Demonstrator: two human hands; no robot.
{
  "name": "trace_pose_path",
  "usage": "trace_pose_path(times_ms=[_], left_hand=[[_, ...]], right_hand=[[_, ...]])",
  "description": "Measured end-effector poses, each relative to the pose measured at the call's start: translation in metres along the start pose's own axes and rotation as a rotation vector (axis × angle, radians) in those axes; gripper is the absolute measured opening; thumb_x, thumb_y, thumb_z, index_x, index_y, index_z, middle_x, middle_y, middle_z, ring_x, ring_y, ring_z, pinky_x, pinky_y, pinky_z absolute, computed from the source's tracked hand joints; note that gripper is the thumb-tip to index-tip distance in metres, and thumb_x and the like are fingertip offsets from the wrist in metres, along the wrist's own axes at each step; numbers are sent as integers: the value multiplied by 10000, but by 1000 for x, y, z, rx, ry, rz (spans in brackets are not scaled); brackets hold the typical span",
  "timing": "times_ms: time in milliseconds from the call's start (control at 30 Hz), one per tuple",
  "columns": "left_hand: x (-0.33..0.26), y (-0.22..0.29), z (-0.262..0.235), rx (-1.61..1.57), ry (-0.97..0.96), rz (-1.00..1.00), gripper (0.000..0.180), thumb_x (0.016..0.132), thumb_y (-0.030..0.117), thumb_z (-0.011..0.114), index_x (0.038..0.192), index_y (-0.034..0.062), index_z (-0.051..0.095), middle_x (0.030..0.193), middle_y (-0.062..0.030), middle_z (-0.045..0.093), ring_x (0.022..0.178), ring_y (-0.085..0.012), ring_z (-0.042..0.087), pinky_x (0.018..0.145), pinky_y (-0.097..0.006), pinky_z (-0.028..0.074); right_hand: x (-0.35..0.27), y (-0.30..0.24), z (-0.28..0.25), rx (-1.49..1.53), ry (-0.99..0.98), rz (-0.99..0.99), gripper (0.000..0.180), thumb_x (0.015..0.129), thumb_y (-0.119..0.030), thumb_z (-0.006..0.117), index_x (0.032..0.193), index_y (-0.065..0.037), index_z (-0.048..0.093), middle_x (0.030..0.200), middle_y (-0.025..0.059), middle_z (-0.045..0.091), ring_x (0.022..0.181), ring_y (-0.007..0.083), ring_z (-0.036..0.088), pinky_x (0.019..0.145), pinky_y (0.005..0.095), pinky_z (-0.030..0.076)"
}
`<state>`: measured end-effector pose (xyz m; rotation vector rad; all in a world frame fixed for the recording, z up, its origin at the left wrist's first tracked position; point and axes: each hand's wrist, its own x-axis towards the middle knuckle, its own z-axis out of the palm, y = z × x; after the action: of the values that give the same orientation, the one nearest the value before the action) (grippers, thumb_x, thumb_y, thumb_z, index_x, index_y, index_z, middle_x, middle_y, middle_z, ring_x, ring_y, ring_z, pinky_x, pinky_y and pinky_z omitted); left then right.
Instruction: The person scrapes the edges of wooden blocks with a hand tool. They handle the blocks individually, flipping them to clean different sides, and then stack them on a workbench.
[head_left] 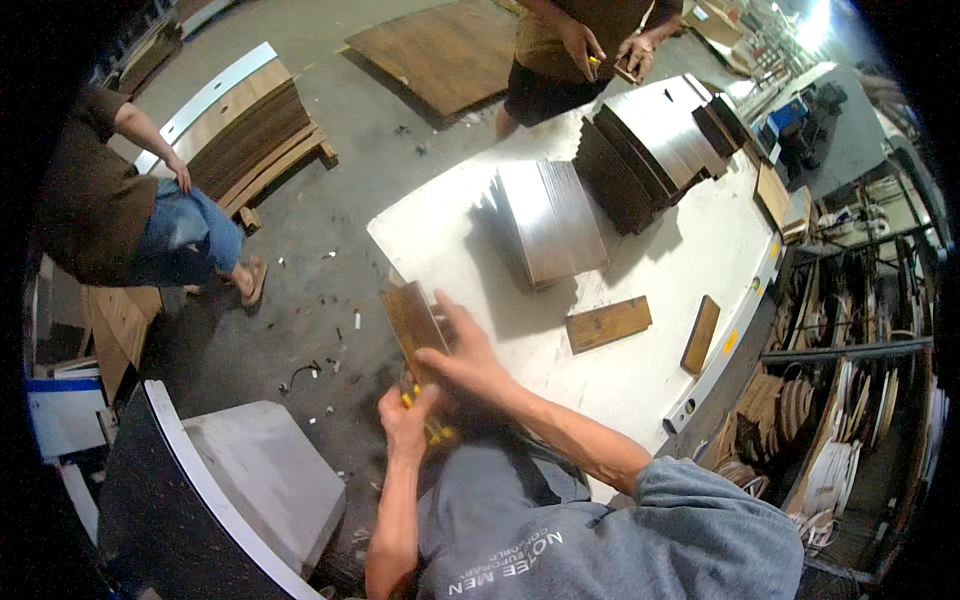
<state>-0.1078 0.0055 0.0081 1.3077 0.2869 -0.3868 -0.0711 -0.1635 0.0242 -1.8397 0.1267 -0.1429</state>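
Observation:
A brown wooden board (408, 318) is held up over the near left edge of the white table. My right hand (470, 355) grips its right side, thumb toward me and fingers farther along the edge. Close below the board, my left hand (402, 425) is closed around a yellow tool (409, 397); blur hides its exact kind. On the table to the right lie a short brown board (608, 325) and a narrower one (700, 335). Beyond them stands a stack of shiny silvery-topped panels (555, 220).
A larger stack of panels (655, 140) stands farther back on the white table (440, 220). Behind it, a co-worker's hands (605, 55) hold small items. Another person (140, 200) stands at left by a pallet stack (250, 130). A spirit-level-like bar (725, 335) lines the table's right edge; shelving (850, 350) stands beyond.

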Motion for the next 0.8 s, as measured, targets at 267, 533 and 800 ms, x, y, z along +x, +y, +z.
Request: trace_pose_path(times_ms=[267, 533, 800], left_hand=[[-57, 78, -32, 68, -139, -19, 467, 879, 99, 809, 1277, -105, 677, 1046, -91, 759, 876, -140, 695, 807, -300, 569], [-46, 92, -17, 26, -104, 62, 402, 893, 74, 797, 1240, -96, 685, 1059, -84, 751, 896, -128, 680, 832, -278, 548], [10, 112, -2, -2, -98, -6, 288, 932, 97, 797, 1159, -54, 706, 1049, -75, 737, 870, -133, 662, 787, -302, 539]], right_hand=[[28, -44, 5, 322, -16, 167, 410, 1072, -291, 601, 1353, 3, 657, 1109, 110, 747, 1015, 175, 660, 933, 346, 516], [28, -52, -16, 578, -155, 192, 493, 1035, -301, 664, 1453, -49, 596, 1012, 51, 727, 913, 139, 661, 836, 328, 550], [-3, -76, -12, 275, -55, 86, 532, 1031, -247, 650, 1492, -3, 549, 1320, 171, 717, 1140, 205, 667, 1019, 355, 519]])
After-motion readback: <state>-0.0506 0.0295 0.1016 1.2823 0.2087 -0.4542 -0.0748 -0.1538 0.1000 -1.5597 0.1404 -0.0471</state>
